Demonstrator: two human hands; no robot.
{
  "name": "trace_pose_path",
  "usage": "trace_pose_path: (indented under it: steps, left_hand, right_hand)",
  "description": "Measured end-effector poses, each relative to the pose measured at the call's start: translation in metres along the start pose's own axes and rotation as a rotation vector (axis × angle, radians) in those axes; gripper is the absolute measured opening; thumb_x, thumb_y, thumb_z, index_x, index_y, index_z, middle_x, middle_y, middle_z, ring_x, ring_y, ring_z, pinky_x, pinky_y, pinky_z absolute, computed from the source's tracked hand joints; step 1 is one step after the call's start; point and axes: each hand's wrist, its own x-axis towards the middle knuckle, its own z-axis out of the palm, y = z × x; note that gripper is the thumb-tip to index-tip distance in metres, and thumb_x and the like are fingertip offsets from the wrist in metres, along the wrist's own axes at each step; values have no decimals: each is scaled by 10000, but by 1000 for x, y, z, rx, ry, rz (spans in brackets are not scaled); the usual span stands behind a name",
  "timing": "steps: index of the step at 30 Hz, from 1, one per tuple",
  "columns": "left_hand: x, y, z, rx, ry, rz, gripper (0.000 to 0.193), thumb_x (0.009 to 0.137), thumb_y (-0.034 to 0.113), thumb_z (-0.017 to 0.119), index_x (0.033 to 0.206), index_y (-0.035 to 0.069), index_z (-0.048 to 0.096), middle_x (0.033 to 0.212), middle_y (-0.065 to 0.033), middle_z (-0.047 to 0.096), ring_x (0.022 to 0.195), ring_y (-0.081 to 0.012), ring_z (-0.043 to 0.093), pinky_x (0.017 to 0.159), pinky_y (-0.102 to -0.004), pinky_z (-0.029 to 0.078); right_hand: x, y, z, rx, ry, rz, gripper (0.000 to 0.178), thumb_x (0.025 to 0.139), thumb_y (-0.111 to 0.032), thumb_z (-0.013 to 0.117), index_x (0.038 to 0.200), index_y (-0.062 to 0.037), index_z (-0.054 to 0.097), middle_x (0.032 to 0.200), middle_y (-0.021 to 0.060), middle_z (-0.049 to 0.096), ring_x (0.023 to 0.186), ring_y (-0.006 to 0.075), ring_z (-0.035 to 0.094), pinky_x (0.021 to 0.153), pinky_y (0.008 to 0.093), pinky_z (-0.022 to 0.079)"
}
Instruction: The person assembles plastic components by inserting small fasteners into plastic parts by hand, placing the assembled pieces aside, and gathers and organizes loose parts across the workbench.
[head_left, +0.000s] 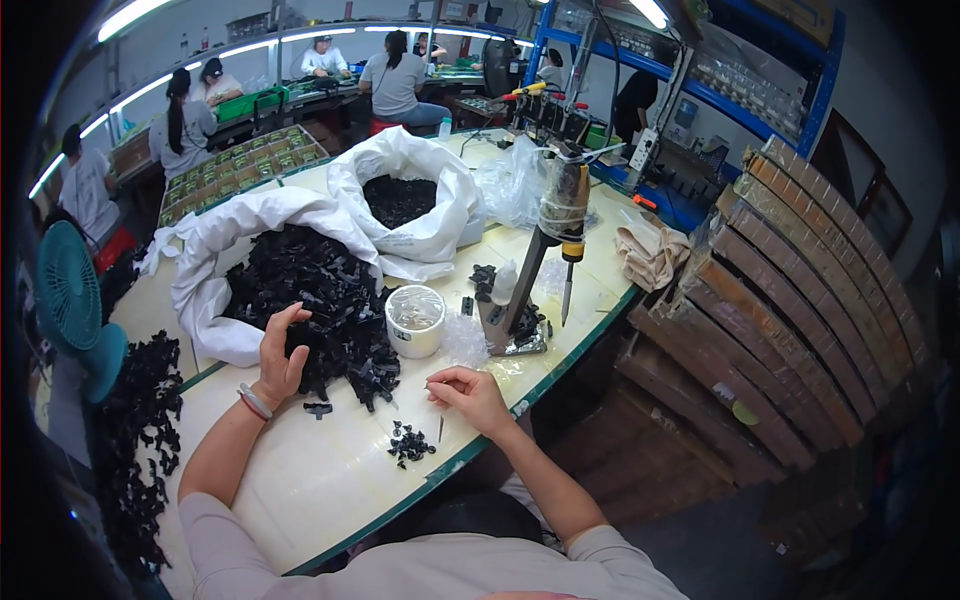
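Observation:
My left hand point(282, 352) is at the near edge of a heap of black plastic parts point(345, 345), fingers and thumb apart; I make out nothing held. The heap spills from a white sack point(205, 290). My right hand point(472, 398) is closed in a pinch over the table, and whatever is between the fingertips is too small to name. Just below it is a thin metal pin-like piece point(441, 429). Beside that lies a small cluster of tiny black pieces point(410, 443). One black part point(318, 410) lies apart, near my left wrist.
A white tub point(415, 322) stands beyond my hands. Right of it, a power screwdriver point(567, 205) is mounted on a metal stand point(527, 270). Another sack point(455, 195) stands behind. More black parts point(140, 440) and a green fan point(75, 290) are left; stacked brown trays point(770, 310) right.

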Motion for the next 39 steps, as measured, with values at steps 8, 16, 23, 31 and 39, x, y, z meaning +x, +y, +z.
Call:
trace_pose_path:
  steps: [8,16,23,31,39]
  left_hand:
    - [5,1,1,-2,-13,20,483,837,208,534,1249,-16,419,1080,-173,551,987,-295,530,897,-356,403]
    - [0,2,-2,6,-2,19,497,830,233,547,1241,-20,427,1082,-170,555,982,-298,530,892,-359,404]
    - [-3,9,1,-4,-53,20,532,842,320,557,1221,-35,441,1069,-169,560,984,-310,530,889,-377,400]
    - [3,-3,0,84,-42,97,613,849,482,482,1206,-17,473,1059,-146,577,1018,-314,521,975,-440,326]
    - [-1,-4,-1,105,-34,80,651,855,553,437,1184,-5,506,1007,-121,607,985,-261,553,1006,-445,283]
  right_hand:
    - [1,3,1,-26,49,10,164,856,-80,604,978,30,614,871,82,661,799,123,645,697,220,517]
    - [-3,1,4,22,75,12,154,861,-42,585,984,48,606,874,102,658,820,146,649,731,233,523]
    - [-9,-5,4,87,110,78,147,838,14,592,976,66,601,896,112,648,826,154,645,749,239,524]
    - [-3,-12,-1,59,136,53,126,821,17,605,943,37,631,873,77,643,786,145,640,674,238,516]
    - [-5,-7,-7,232,116,-1,134,805,53,605,937,53,625,931,124,620,751,177,633,671,265,528]
